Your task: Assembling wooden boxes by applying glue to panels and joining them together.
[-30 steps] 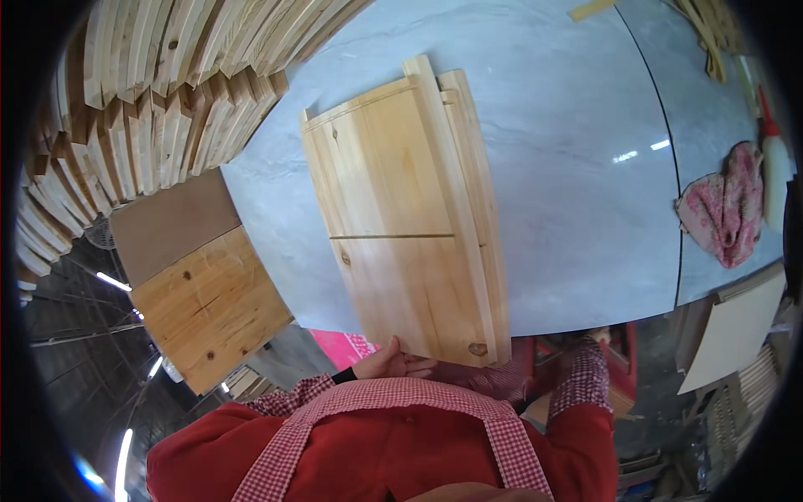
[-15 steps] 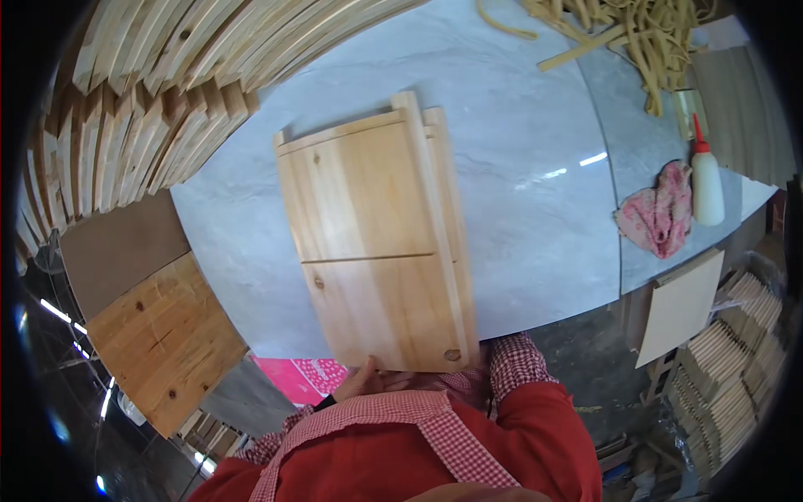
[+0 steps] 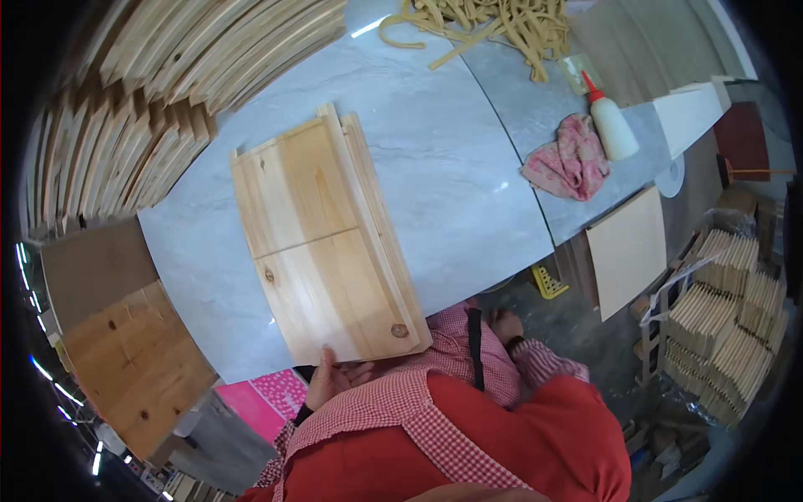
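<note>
A pale wooden panel assembly (image 3: 314,268) lies on the grey marbled tabletop (image 3: 452,192), its near end reaching the edge by my body. It has a groove across the middle, a dark knot near the near right corner and raised strips along the right side. My left hand (image 3: 329,383) grips the near edge, thumb on top and fingers under it. Away from the panel, my right hand (image 3: 505,325) hangs low beside my checked apron (image 3: 447,335), past the table edge. Shadow and its angle hide its fingers, so I cannot tell whether it holds anything.
Stacked wooden boards (image 3: 159,125) crowd the left. To the right are a pink cloth (image 3: 573,159), a white red-tipped bottle (image 3: 613,130) and a heap of tan strips (image 3: 510,29). Bundled slats (image 3: 723,309) and a yellow perforated piece (image 3: 548,283) sit below table height.
The view has swung right, so the table things appear farther left. My right hand has come into sight, away from the panel's near right corner. My left hand stays at the near edge.
</note>
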{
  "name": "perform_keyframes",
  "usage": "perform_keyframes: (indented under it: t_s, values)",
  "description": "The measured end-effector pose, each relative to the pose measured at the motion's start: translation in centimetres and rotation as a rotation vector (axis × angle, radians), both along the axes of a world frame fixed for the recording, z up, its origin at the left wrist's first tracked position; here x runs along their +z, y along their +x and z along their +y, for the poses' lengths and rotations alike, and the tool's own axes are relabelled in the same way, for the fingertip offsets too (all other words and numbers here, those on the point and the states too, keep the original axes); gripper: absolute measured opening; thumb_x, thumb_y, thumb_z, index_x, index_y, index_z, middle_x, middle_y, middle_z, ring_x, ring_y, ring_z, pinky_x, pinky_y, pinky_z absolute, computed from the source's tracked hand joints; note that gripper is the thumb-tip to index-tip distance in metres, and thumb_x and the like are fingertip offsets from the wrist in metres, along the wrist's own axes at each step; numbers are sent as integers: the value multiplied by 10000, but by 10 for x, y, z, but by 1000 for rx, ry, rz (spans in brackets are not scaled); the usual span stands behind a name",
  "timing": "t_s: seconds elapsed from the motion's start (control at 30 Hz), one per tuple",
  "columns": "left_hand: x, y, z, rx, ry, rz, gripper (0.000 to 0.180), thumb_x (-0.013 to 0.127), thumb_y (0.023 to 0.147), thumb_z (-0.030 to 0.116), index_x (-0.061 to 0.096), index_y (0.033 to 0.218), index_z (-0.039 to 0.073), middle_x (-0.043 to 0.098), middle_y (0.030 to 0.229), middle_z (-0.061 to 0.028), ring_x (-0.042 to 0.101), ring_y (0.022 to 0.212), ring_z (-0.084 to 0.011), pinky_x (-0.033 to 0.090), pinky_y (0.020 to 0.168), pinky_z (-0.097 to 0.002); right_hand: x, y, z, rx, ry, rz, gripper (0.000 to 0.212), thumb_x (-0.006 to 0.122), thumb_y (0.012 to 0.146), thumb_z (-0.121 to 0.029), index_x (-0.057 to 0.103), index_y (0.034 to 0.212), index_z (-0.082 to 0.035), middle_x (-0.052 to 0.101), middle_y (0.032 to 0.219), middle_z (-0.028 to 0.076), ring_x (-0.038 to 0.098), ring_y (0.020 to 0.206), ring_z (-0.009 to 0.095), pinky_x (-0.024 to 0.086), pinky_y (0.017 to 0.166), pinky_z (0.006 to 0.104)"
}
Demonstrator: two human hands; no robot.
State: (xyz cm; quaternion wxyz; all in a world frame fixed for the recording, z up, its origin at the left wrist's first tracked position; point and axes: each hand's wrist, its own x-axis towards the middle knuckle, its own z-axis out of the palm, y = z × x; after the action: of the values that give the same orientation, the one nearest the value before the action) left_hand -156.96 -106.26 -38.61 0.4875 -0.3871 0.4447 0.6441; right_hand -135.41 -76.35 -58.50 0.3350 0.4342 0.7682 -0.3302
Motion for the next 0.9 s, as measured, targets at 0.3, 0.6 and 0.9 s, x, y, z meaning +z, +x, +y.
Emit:
perform_keyframes:
  t_s: [0.3, 0.6, 0.9]
  values:
    - [-11, 13, 13, 87, 173, 318, 529, 524, 955, 449, 491, 1204, -17, 619, 1070, -179, 635, 1013, -287, 534, 901, -386, 194, -130, 0, 30, 108, 1309, 139, 541, 922, -73, 559, 820, 20, 451, 659, 58, 456, 635, 110, 380, 570, 266]
    - [-19, 32, 20, 249, 271, 379, 450, 561, 957, 371, 496, 1183, -12, 597, 1053, -168, 598, 1076, -284, 512, 931, -372, 174, -425, -15, 739, 590, 1508, 405, 632, 821, -299, 604, 1058, 28, 616, 1070, 223, 581, 1005, 384, 460, 888, 447]
    - [-7, 48, 7, 357, 267, 398, 455, 563, 960, 286, 442, 1298, 7, 542, 1251, -163, 550, 1153, -287, 466, 990, -418, 210, -396, -60, 858, 478, 1242, 404, 631, 804, -336, 627, 1009, 13, 635, 972, 222, 588, 960, 384, 457, 858, 466]
